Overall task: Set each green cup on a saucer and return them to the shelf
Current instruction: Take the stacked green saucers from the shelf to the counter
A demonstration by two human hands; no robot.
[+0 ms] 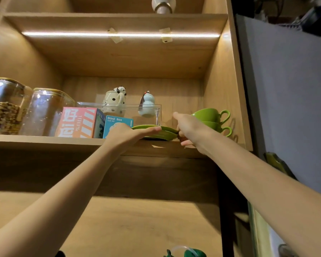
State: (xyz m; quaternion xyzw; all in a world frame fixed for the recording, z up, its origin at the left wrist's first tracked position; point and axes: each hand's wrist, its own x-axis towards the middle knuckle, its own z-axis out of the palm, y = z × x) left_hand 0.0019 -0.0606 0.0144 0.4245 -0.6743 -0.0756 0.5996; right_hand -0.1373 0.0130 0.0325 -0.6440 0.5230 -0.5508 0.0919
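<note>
Two green cups (210, 115) are stacked one inside the other at the right end of the wooden shelf (44, 140), handles pointing right. To their left lie two stacked green saucers (167, 131) near the shelf's front edge. My left hand (126, 133) grips the saucers' left rim, thumb lying over the top. On the right rim, my right hand (190, 127) holds the saucers, its index finger pointing up and back. This hand hides part of the cups.
Left of the saucers stand a blue "Blind Box" carton (117, 125), a pink and orange box (76, 122) and two glass jars (44, 112). A clear tray (156, 110) behind holds two ceramic figures. The shelf's right wall (222, 93) is just beyond the cups.
</note>
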